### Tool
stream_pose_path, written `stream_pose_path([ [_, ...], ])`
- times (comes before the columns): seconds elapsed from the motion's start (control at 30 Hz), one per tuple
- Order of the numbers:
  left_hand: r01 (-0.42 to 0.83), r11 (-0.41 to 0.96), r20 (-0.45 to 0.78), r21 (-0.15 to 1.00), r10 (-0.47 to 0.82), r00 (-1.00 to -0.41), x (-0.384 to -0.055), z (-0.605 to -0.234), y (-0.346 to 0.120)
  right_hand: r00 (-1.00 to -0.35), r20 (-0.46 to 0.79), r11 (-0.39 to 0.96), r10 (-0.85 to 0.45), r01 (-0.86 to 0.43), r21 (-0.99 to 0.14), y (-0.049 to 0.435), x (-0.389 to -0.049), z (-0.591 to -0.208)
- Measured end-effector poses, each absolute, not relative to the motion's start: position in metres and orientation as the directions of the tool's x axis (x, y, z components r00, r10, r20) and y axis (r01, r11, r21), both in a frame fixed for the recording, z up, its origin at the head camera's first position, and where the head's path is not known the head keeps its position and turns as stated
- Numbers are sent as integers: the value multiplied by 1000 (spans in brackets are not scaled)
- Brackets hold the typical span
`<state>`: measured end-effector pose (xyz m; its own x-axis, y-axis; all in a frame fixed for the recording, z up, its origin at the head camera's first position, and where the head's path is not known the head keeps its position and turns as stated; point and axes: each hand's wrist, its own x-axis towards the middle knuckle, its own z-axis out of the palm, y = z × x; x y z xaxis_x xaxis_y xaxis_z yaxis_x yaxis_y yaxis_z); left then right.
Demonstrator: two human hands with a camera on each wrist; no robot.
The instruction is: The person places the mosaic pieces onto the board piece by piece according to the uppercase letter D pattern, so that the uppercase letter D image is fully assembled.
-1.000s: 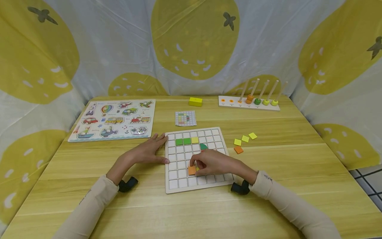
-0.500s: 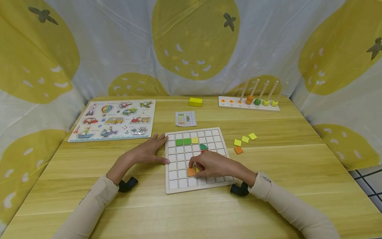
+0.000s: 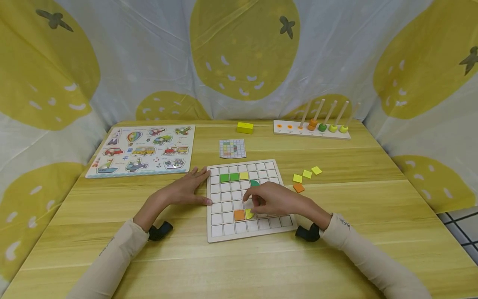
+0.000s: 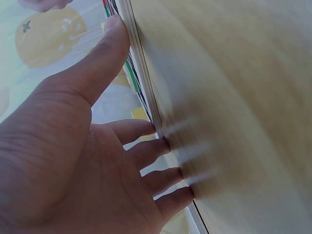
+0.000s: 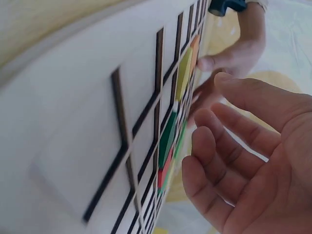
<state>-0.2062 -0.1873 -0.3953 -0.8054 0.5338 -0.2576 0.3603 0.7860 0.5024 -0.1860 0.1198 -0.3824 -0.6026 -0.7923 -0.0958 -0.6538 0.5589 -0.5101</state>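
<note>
Poised low over the white grid board (image 3: 226,196) with the right hand (image 3: 274,199), loosely bent and gripping nothing, just right of a rounded yellow tile (image 3: 249,214). Spread against the board's left edge with the left hand (image 3: 186,189), straight-fingered and free of any tile, in what looks like a steadying touch. In the near half of the grid, side by side: an orange square (image 3: 239,215) on the left, the rounded yellow tile on the right (whether fully seated, impossible to tell from these angles). In the far half: two green squares (image 3: 234,177) and a pale yellow square (image 3: 244,175), with a dark green quarter-round (image 3: 254,182) farther right and a red piece (image 5: 164,171) just beside it. Scattered off the board's right side: three loose yellow squares (image 3: 307,173) and a loose orange square (image 3: 298,188). Beyond the far edge: a small patterned card (image 3: 232,148), perhaps handy for checking cell and colour.

For tidy placing, probably best to pinch each tile by opposite edges, lower it level, square it to the dark grid lines and press lightly. Worth lifting away cleanly, without dragging the right sleeve (image 3: 358,245) across filled cells.
</note>
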Motion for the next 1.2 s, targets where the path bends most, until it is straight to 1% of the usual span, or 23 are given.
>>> stream_pose_path([
  [0.17,364,784,-261,503,539,-801,-206,-396,-187,-625,-61,545,-778,-624,-560,140,-191,-381],
  [0.37,364,785,-261,501,538,-801,-207,-395,-187,-697,-60,587,-715,-551,-593,171,-197,-379],
  [0.53,367,785,-260,499,539,-801,-207,-394,-187,-745,-34,603,-666,-511,-613,201,-206,-382],
  [0.67,364,785,-261,501,538,-801,-207,-394,-187,-771,-23,608,-637,-484,-630,223,-212,-385],
  [0.87,363,786,-259,501,536,-803,-207,-394,-188,-775,-61,601,-628,-433,-672,247,-218,-392],
  [1.2,369,780,-253,506,543,-801,-206,-395,-187,-762,-120,610,-636,-402,-683,267,-228,-403],
])
